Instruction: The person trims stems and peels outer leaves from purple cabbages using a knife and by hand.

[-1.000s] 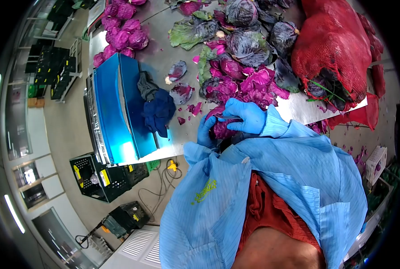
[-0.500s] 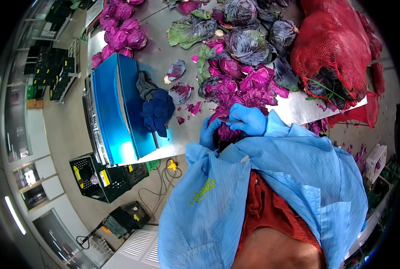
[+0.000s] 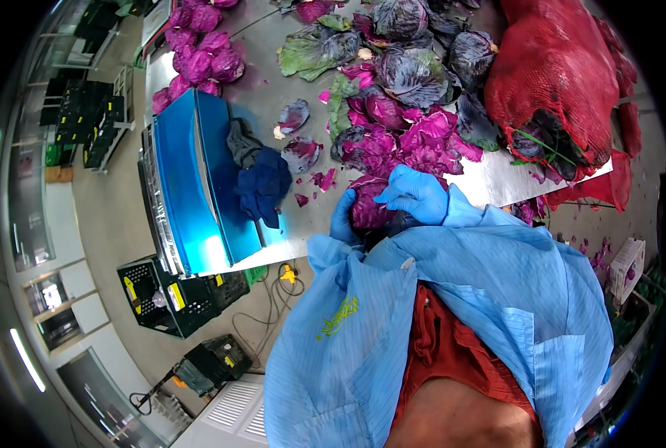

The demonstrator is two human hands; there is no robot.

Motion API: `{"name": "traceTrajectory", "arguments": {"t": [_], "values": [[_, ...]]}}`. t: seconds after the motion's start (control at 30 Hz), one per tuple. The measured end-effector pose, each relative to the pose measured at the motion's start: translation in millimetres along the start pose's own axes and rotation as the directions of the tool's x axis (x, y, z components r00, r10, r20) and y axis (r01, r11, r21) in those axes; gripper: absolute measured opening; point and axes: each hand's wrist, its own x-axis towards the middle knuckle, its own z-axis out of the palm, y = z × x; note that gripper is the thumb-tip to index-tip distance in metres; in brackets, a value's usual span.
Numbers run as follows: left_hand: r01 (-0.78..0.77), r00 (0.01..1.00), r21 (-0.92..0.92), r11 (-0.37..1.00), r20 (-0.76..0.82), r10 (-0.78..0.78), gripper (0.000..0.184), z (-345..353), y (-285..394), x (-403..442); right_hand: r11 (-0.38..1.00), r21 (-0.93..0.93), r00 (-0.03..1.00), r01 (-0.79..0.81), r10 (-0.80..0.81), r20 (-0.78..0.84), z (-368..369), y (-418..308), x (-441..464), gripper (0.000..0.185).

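A purple-red cabbage (image 3: 370, 204) sits at the table's near edge, close to my body. My left hand (image 3: 343, 219), in a blue glove, is wrapped round its left side. My right hand (image 3: 418, 196), gloved the same way, is closed at the cabbage's right side, fingertips touching or very near it. What those fingers hold, if anything, is hidden. Just beyond both hands lies a heap of loose purple cabbage leaves (image 3: 430, 142). Darker untrimmed cabbages (image 3: 415, 75) lie further back.
A red mesh sack (image 3: 549, 82) of cabbages stands at the right. Trimmed cabbages (image 3: 198, 63) are piled at the far left, behind a blue bin (image 3: 176, 179). Dark cloths (image 3: 262, 183) lie beside it. A black crate (image 3: 150, 299) and cables are on the floor.
My right hand has shifted slightly, and more of the cabbage's surface shows between my hands. A thin grey sliver seen at the right fingertips is no longer visible.
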Motion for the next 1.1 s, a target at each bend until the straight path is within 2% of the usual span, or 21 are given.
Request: {"name": "traceTrajectory", "arguments": {"t": [0.1,0.2,0.3,0.33,0.43,0.47,0.57,0.6,0.63,0.7,0.73,0.77,0.83,0.87,0.97,1.07,1.1], "values": [[0.109,0.989,-0.023,0.994,0.099,-0.106,0.066,-2,9,-1,0.998,0.056,1.0,0.007,-0.007,0.011,-2,-2,1,0.015],[0.122,0.984,-0.011,0.992,0.135,-0.119,0.071,-5,12,-1,0.99,0.128,0.998,0.059,-0.058,-0.01,-5,-9,3,0.013],[0.086,0.983,-0.145,0.986,0.173,-0.06,0.075,0,15,0,0.984,0.164,0.996,0.073,-0.079,0.032,-8,-11,-1,0.014],[0.04,0.996,-0.136,0.99,0.081,-0.03,0.077,-7,18,1,0.984,0.166,0.996,0.062,-0.072,0.056,-10,-11,-5,0.015],[-0.098,0.99,-0.19,0.977,0.084,0.116,0.077,-7,19,9,0.991,0.104,0.995,-0.086,0.081,0.05,-20,-13,-11,0.016],[-0.113,0.988,-0.179,0.977,0.083,0.129,0.076,-7,20,10,0.987,0.099,0.992,-0.128,0.128,0.006,-23,-16,-12,0.021],[-0.111,0.986,-0.135,0.985,0.108,0.126,0.075,0,20,7,0.956,0.114,0.892,-0.269,0.292,-0.344,-15,4,-5,0.027],[-0.095,0.985,-0.115,0.989,0.136,0.11,0.076,5,20,5,0.961,-0.016,0.901,-0.276,0.252,-0.352,-20,5,1,0.047],[-0.081,0.982,-0.094,0.992,0.163,0.096,0.076,8,20,5,0.96,-0.075,0.924,-0.27,0.236,-0.302,-22,-10,11,0.053],[-0.097,0.987,-0.05,0.994,0.12,0.103,0.072,7,18,10,0.95,-0.188,0.958,-0.249,0.212,-0.195,-21,-41,29,0.065],[-0.103,0.99,-0.029,0.994,0.098,0.105,0.07,7,16,12,0.971,-0.105,0.976,-0.214,0.207,-0.073,-14,-36,30,0.076],[-0.123,0.991,0.001,0.992,0.059,0.123,0.069,7,15,13,0.978,-0.077,0.981,-0.194,0.194,-0.007,-7,-34,31,0.074],[-0.163,0.986,0.06,0.985,-0.019,0.165,0.066,12,15,13,0.949,-0.183,0.959,-0.257,0.274,0.068,4,-44,36,0.075],[-0.232,0.973,-0.032,0.972,-0.026,0.231,0.044,16,12,13,0.917,-0.284,0.943,-0.279,0.318,0.099,5,-49,39,0.07],[-0.234,0.97,-0.061,0.97,-0.079,0.229,0.036,-18,9,28,0.883,-0.286,0.884,-0.373,0.432,0.179,8,-44,45,0.065],[-0.303,0.949,-0.005,0.953,-0.092,0.302,0.028,-44,8,39,0.883,-0.216,0.876,-0.416,0.453,0.166,13,-26,38,0.056],[-0.317,0.94,0.016,0.948,-0.128,0.316,0.028,-38,7,37,0.903,-0.237,0.906,-0.358,0.397,0.147,12,-26,37,0.054]]}}
